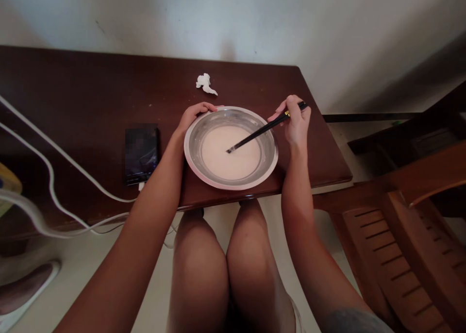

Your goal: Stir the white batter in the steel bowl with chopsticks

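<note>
A wide metal basin (191, 160) stands at the table's front edge, with a milky off-white liquid (222, 163) in it. My left hand (196, 113) grips the basin's far left rim, its fingers lying along the outside. In my right hand (297, 122), to the right of the basin, is a pair of black chopsticks (262, 129). They slant down to the left, and their tips meet the liquid near the middle. Some pale liquid clings to the tips.
On the dark wooden table (87, 95) lie a crumpled white tissue (206, 83) and a black phone-like device (141, 156). White cables (69, 160) cross the left side. A wall (182, 22) rises behind; a slatted wooden chair (378, 241) stands right.
</note>
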`<move>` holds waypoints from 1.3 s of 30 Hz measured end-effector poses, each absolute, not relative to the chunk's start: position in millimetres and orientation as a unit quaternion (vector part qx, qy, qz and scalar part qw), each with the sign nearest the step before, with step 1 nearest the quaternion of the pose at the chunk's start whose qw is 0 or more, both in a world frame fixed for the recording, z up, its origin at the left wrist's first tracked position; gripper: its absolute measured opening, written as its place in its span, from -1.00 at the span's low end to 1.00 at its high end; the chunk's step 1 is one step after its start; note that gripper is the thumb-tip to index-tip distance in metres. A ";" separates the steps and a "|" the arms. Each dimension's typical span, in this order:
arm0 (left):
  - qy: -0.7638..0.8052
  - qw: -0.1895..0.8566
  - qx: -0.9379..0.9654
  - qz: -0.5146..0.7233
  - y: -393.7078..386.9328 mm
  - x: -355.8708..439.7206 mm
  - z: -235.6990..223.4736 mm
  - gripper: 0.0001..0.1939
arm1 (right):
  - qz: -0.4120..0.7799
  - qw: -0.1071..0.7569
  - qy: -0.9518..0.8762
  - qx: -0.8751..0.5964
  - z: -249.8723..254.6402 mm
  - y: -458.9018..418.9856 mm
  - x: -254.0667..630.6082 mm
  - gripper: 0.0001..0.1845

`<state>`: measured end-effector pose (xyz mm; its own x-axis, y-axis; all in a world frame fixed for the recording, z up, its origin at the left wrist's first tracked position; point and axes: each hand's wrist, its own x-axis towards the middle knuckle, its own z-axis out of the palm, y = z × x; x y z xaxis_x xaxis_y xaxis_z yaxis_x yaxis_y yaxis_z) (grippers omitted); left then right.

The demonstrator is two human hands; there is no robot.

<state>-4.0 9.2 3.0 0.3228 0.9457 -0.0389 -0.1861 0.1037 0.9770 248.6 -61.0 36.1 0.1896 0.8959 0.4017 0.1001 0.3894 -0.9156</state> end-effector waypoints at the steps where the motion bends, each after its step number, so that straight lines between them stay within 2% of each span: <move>1: 0.382 0.635 0.505 0.442 9.1 -4.0 2.9 -0.83 | 0.324 0.615 -0.558 -0.452 35.7 -61.0 248.5 -0.40; 5: 0.378 0.642 0.499 0.443 9.0 -4.0 2.5 -0.82 | 0.352 0.564 -0.594 -0.454 34.3 -61.4 244.9 -0.45; 11: 0.381 0.637 0.504 0.441 8.9 -4.2 3.3 -0.80 | 0.311 0.607 -0.563 -0.467 38.4 -63.3 247.1 -0.41; 17: 0.388 0.625 0.513 0.441 9.2 -3.6 2.6 -0.83 | 0.357 0.558 -0.595 -0.455 37.8 -64.1 243.1 -0.47; 23: 0.392 0.631 0.502 0.444 7.3 -3.0 5.2 -0.83 | 0.315 0.596 -0.573 -0.465 36.9 -63.7 248.3 -0.45; 28: 0.383 0.632 0.504 0.446 8.1 -3.3 4.1 -0.78 | 0.363 0.559 -0.591 -0.455 32.9 -61.8 246.2 -0.47; 34: 0.388 0.633 0.504 0.441 7.6 -3.6 3.3 -0.81 | 0.308 0.613 -0.554 -0.472 36.1 -61.5 248.7 -0.40; 39: 0.385 0.635 0.501 0.445 8.9 -3.8 2.6 -0.82 | 0.350 0.571 -0.583 -0.459 33.1 -60.9 246.0 -0.43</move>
